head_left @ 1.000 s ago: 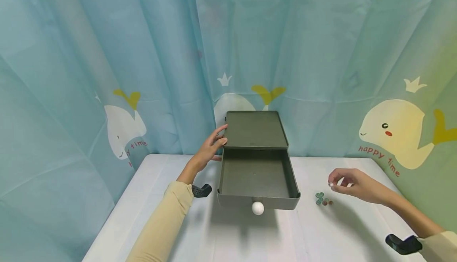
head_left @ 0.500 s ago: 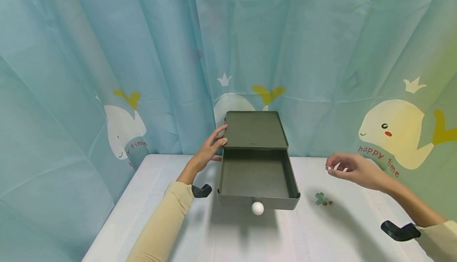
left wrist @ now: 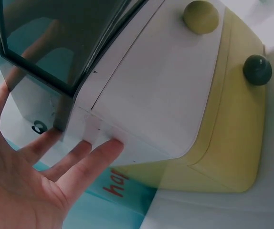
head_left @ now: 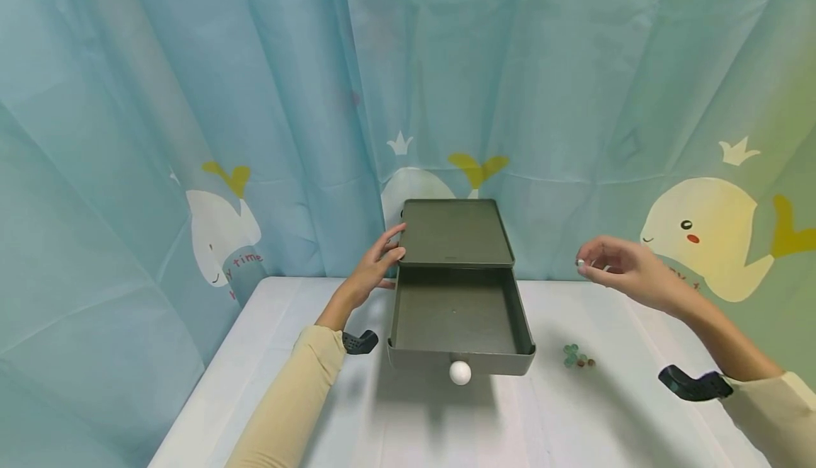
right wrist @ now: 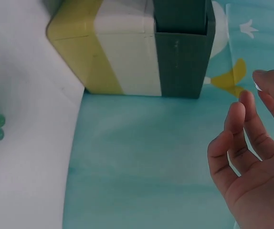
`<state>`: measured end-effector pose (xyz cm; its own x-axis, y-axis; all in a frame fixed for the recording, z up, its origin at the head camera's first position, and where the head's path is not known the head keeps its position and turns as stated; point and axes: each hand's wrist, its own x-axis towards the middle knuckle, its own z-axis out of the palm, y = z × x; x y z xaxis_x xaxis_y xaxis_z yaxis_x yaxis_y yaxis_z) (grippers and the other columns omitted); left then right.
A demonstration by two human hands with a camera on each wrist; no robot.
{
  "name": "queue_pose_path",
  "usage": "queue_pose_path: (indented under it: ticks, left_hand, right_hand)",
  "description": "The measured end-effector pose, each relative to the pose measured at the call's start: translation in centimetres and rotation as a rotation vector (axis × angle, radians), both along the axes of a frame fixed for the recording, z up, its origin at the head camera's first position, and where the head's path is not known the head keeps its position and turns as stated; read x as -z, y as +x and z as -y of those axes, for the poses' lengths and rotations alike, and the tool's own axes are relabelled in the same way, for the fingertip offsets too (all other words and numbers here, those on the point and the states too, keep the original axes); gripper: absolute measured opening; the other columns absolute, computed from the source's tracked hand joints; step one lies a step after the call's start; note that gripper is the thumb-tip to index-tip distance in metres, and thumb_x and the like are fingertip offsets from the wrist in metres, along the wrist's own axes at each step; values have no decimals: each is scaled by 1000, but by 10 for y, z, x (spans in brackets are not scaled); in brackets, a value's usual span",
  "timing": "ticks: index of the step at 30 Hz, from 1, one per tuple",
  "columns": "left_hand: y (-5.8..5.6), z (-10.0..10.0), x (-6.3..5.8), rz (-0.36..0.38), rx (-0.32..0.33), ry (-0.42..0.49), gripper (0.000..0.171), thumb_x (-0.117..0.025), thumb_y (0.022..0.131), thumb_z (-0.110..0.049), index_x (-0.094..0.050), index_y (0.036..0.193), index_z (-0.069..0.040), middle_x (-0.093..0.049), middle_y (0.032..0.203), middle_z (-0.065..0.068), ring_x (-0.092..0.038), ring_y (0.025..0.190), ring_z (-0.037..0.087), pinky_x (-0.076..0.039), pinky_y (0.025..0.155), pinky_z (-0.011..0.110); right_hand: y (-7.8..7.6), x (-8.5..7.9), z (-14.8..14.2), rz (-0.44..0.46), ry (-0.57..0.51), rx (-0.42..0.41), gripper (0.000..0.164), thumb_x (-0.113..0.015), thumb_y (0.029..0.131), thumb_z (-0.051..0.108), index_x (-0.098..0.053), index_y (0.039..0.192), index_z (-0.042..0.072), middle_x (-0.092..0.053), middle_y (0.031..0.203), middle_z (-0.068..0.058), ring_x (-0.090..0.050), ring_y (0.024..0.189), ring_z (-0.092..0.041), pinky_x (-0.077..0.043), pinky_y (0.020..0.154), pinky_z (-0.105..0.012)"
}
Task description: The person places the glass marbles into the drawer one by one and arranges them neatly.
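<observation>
In the middle of the head view stands a drawer tower with a dark green top (head_left: 455, 231). Its dark green top drawer (head_left: 455, 319) is pulled out, with bare floor showing and a white knob (head_left: 460, 372) in front. My left hand (head_left: 370, 266) rests against the tower's left side, fingers spread along the wall. My right hand (head_left: 627, 273) is raised above the table to the right, pinching a small whitish piece (head_left: 579, 263) between thumb and forefinger. Mostly hidden by the fingers, its kind I cannot tell. Several green and brown beads (head_left: 571, 355) lie below on the table.
Under the green level, the tower has a white drawer (left wrist: 156, 81) with a yellow knob (left wrist: 201, 17) and a yellow drawer (left wrist: 242, 129) with a dark green knob (left wrist: 257, 70). A printed curtain (head_left: 561, 100) hangs behind the white table (head_left: 287, 319).
My right hand has risen from near the beads and shifted slightly left, still pinching the small piece. The left hand and the pulled-out drawer stay where they were.
</observation>
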<state>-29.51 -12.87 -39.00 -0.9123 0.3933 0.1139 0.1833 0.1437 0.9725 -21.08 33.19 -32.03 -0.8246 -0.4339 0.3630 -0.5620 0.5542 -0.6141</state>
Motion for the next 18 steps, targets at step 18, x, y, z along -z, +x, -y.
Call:
queue_pose_path:
  ticks: [18]
  left_hand:
    - [1,4,-8,25,43,-15,60,-52,105,-40,-29,161,-43,-26,165,13,-37,146,39,-52,96,61]
  right_hand:
    - [-4,-9,10,-11,-47,4,11,-72,95,3,-69,101,13,-68,100,-3,-66,83,-16,-53,70,-23]
